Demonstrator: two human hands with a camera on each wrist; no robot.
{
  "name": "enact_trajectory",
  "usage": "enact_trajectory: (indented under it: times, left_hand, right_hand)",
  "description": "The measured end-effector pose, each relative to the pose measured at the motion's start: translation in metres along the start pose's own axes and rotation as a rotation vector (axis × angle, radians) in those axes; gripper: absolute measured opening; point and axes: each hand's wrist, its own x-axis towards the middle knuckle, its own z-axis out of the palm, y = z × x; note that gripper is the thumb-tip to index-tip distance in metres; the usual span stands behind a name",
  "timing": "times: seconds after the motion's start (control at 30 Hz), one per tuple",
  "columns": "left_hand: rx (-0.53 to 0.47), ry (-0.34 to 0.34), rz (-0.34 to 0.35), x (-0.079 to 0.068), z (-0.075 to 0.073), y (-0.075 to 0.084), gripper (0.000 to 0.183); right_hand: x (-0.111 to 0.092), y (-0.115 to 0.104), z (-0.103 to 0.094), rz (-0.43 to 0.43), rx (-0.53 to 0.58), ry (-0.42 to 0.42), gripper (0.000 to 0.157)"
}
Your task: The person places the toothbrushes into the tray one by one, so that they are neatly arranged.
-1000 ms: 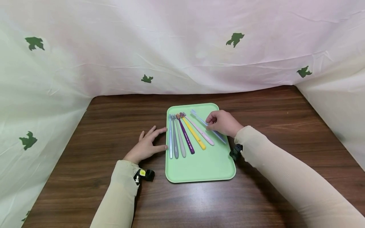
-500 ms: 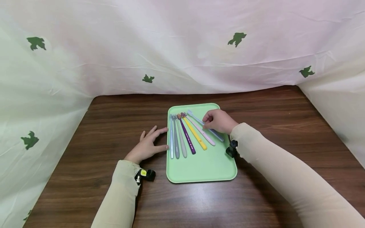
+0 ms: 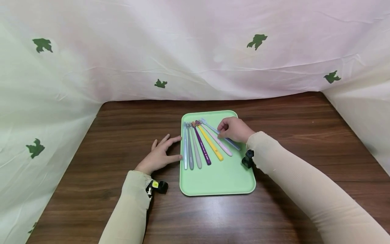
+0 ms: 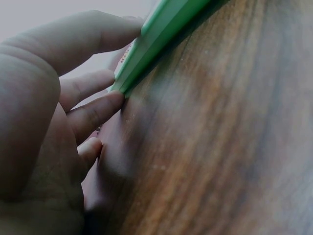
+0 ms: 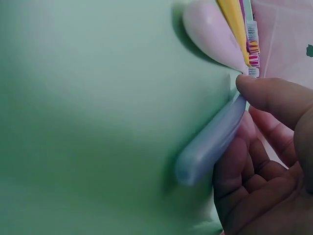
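Observation:
My right hand [image 3: 236,129] pinches a blue toothbrush [image 5: 210,139] between thumb and curled fingers, low over the right part of a green tray [image 3: 216,183]. The brush lies slanted, its head [image 3: 203,120] toward the tray's far side. Just left of it rests a pink toothbrush [image 3: 223,148], then a yellow one [image 3: 217,154] and a purple one [image 3: 204,150]. Two grey toothbrushes [image 3: 197,157] and a light blue one [image 3: 185,152] follow toward the left rim. With fingers spread, my left hand [image 3: 156,157] touches the tray's left edge [image 4: 146,46] with thumb and fingertips.
A dark wooden table [image 3: 131,118] carries the tray. White cloth [image 3: 195,51] with green bird shapes hangs behind and along both sides. Each wrist wears a small black camera, the left one [image 3: 161,187] beside the tray and the right one [image 3: 248,159] over its right rim.
My right hand has brought the blue toothbrush a little left, closer to the pink one, and its handle end has come in from the tray's right rim. My left hand keeps its place at the edge.

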Motion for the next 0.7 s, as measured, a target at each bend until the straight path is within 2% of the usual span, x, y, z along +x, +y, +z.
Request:
enact_trajectory:
  times: [0.43, 0.7]
  left_hand:
    - [-0.001, -0.009, 0.011, 0.002, 0.0, 0.003, 0.071]
    - [0.006, -0.007, 0.004, 0.0, -0.001, 0.0, 0.072]
  right_hand:
    - [-0.011, 0.006, -0.008, -0.01, 0.049, 0.034, 0.021]
    - [-0.023, 0.013, -0.015, -0.023, 0.08, 0.06, 0.026]
